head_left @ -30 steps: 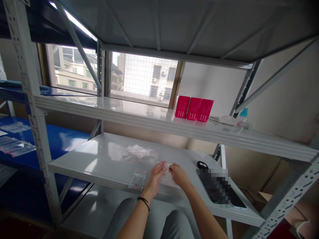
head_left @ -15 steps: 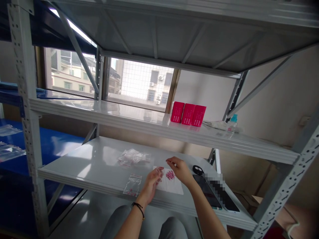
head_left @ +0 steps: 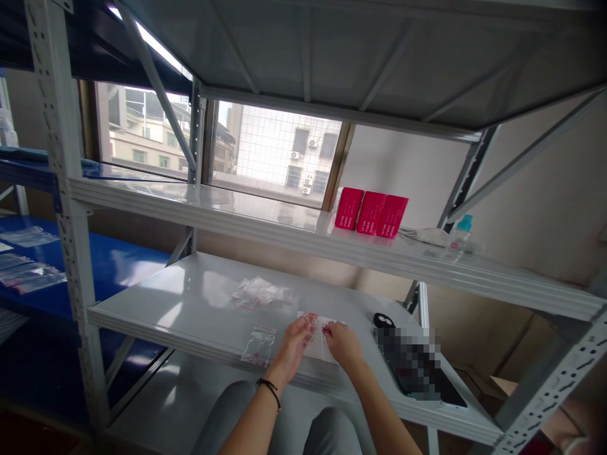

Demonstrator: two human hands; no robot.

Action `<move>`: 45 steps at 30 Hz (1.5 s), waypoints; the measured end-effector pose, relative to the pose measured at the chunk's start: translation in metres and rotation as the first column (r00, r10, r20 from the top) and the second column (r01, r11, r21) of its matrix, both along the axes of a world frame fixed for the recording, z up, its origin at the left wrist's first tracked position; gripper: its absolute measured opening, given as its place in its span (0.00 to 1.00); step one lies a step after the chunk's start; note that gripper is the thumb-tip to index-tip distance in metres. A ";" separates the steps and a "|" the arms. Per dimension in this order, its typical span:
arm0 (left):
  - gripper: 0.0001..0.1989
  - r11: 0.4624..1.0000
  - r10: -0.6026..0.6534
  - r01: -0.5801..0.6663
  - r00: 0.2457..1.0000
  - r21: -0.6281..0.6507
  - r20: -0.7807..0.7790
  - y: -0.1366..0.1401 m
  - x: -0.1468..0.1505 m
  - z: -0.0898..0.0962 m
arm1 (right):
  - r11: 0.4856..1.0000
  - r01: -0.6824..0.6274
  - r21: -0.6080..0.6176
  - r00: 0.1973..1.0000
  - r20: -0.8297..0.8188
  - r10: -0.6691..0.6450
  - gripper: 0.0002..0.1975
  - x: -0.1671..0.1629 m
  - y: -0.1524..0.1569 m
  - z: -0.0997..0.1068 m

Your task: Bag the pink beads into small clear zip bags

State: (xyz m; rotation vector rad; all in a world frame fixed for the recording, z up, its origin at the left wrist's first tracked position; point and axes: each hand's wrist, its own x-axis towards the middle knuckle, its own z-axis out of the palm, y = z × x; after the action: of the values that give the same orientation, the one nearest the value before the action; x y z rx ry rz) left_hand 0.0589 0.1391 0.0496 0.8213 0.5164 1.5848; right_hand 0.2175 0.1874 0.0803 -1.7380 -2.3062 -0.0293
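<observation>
Blue shelving (head_left: 118,265) stands off to the left with a few clear packets (head_left: 31,275) lying on it, and next to it rises a grey metal rack whose lower shelf (head_left: 190,303) serves as the work surface. Toward the middle of that shelf sits a loose heap of empty clear bags (head_left: 260,292), and nearer the front edge lies a small zip bag (head_left: 258,344) with a few pink bits at its bottom. Just right of it the person's left hand (head_left: 294,344), a dark band on its wrist, pinches the left edge of a small clear bag (head_left: 317,338) that rests over a white sheet on the shelf. The right hand (head_left: 342,341) closes its fingertips on something small and pink at the mouth of that bag, the two hands almost touching. Further right lie a small black object (head_left: 384,319) and a dark flat device (head_left: 441,385), partly blurred. On the shelf above stand three pink boxes (head_left: 370,213), then a small bottle with a teal cap (head_left: 461,230).
</observation>
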 end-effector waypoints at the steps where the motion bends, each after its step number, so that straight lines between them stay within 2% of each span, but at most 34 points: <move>1: 0.21 1.000 0.000 0.000 1.000 0.000 0.001 0.000 0.000 0.000 | 1.000 0.012 -0.005 1.000 0.010 -0.011 0.14 -0.001 0.000 0.000; 8: 0.21 1.000 0.001 -0.001 1.000 -0.001 0.021 -0.001 0.000 0.001 | 0.998 0.056 -0.030 0.998 0.036 -0.055 0.16 -0.007 0.000 0.001; 13: 0.20 1.000 -0.004 0.004 0.999 0.001 0.036 -0.003 0.000 0.004 | 0.998 0.052 -0.025 0.998 -0.020 -0.053 0.15 -0.008 0.001 0.007; 16: 0.19 1.000 -0.013 0.013 0.999 0.004 0.050 -0.003 0.000 0.005 | 1.000 0.004 -0.004 0.993 -0.115 -0.004 0.13 -0.003 -0.001 0.026; 20: 0.18 1.000 -0.025 0.024 0.996 0.018 0.087 -0.002 -0.001 0.004 | 0.985 -0.166 0.047 0.938 -0.301 0.173 0.12 0.002 -0.008 0.068; 23: 0.17 0.999 -0.039 0.036 0.995 0.028 0.091 -0.002 -0.001 0.003 | 0.951 -0.295 0.088 0.864 -0.401 0.305 0.12 -0.006 -0.018 0.092; 25: 0.16 0.999 -0.046 0.043 0.995 0.031 0.092 -0.001 -0.001 0.002 | 0.907 -0.411 0.088 0.805 -0.432 0.407 0.10 -0.014 -0.023 0.099; 28: 0.15 0.998 -0.054 0.050 0.993 0.039 0.103 0.001 -0.001 0.001 | 0.844 -0.529 0.094 0.735 -0.447 0.510 0.11 -0.022 -0.026 0.099; 32: 0.20 0.994 -0.103 0.100 0.988 0.032 0.111 -0.001 -0.002 0.002 | 0.827 -0.548 0.123 0.685 -0.502 0.529 0.17 -0.014 -0.026 0.088; 35: 0.23 0.969 -0.245 0.247 0.962 -0.003 0.118 -0.014 -0.002 0.005 | 0.816 -0.577 0.024 0.695 -0.510 0.507 0.13 0.000 -0.040 0.083; 37: 0.26 0.948 -0.315 0.317 0.947 -0.022 0.058 -0.029 -0.002 0.005 | 0.817 -0.576 -0.024 0.693 -0.545 0.472 0.10 0.007 -0.059 0.081; 38: 0.26 0.958 -0.287 0.287 0.958 -0.028 -0.010 -0.038 -0.002 0.005 | 0.818 -0.574 -0.028 0.685 -0.563 0.462 0.09 0.010 -0.070 0.080; 40: 0.23 0.995 -0.103 0.104 0.970 -0.007 -0.221 -0.058 -0.006 0.003 | 0.829 -0.558 -0.028 0.686 -0.579 0.442 0.09 0.014 -0.096 0.075; 42: 0.20 0.995 0.096 -0.074 0.896 0.069 -0.433 -0.079 -0.012 -0.001 | 0.850 -0.526 -0.035 0.701 -0.583 0.410 0.10 0.015 -0.120 0.065; 45: 0.20 0.979 0.201 -0.146 0.794 0.141 -0.574 -0.108 -0.024 -0.006 | 0.889 -0.455 -0.056 0.671 -0.677 0.301 0.08 0.010 -0.147 0.039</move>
State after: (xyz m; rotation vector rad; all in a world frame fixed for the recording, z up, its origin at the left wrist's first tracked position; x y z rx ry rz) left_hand 0.0350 0.0313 0.0432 1.3822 0.9942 1.5099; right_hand 0.2277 0.0403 0.1188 -1.0332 -2.0970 0.8190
